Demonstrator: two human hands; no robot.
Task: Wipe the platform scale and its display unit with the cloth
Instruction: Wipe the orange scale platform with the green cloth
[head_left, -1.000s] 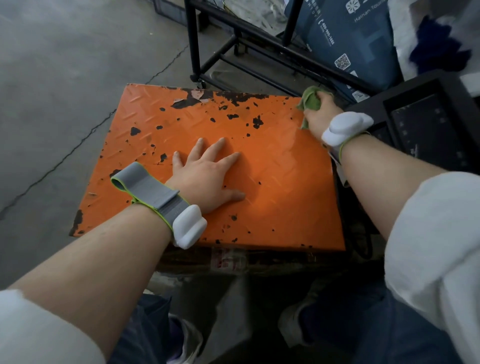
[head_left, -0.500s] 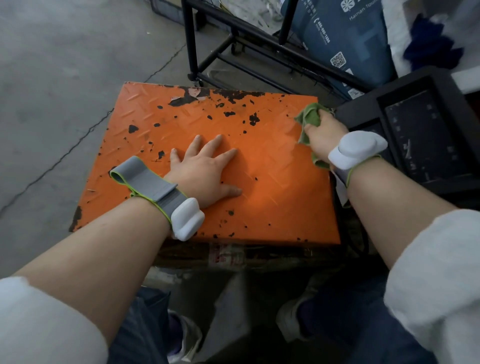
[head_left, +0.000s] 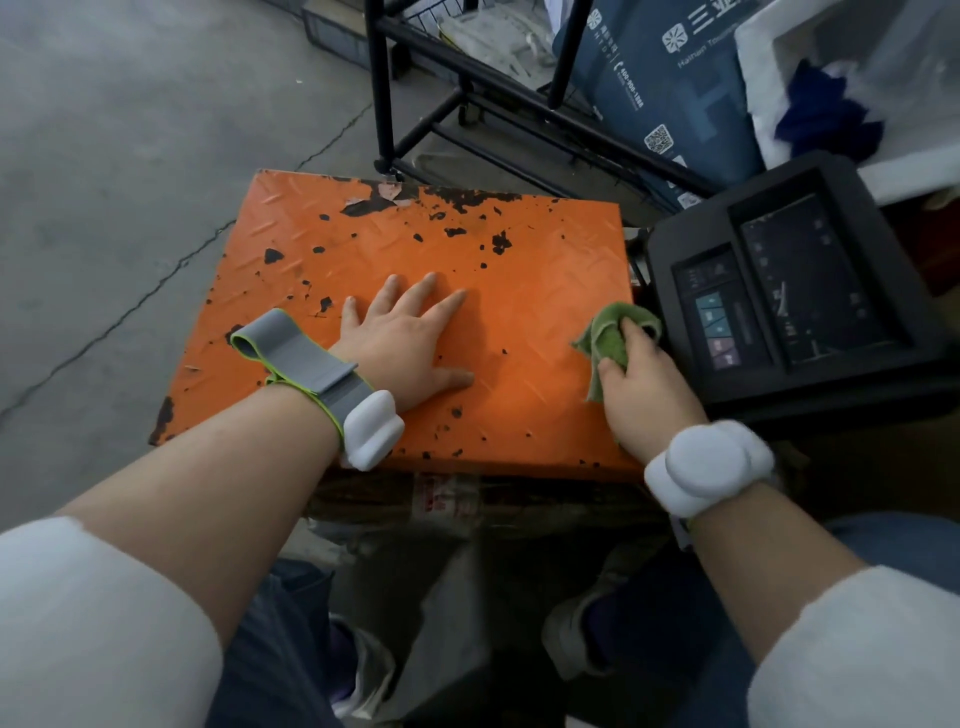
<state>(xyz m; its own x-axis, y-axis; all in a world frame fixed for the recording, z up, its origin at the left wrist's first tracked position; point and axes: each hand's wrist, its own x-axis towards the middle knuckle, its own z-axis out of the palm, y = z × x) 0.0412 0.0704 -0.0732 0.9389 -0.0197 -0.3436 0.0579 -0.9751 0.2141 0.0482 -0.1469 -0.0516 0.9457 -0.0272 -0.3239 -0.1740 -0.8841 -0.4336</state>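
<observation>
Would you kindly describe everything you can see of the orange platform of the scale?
The orange platform is a rectangular plate with a raised tread pattern, apparently painted metal. Its paint is chipped into dark patches, mostly along the far edge and left side. It lies flat, above the concrete floor. The left hand rests flat on it, fingers spread; the right hand presses a green cloth at its right edge, beside the black display unit.

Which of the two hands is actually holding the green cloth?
The right hand, by the platform's right edge beside the black display unit, grips the green cloth. The left hand holds nothing; it lies flat, fingers spread, on the orange platform.
</observation>
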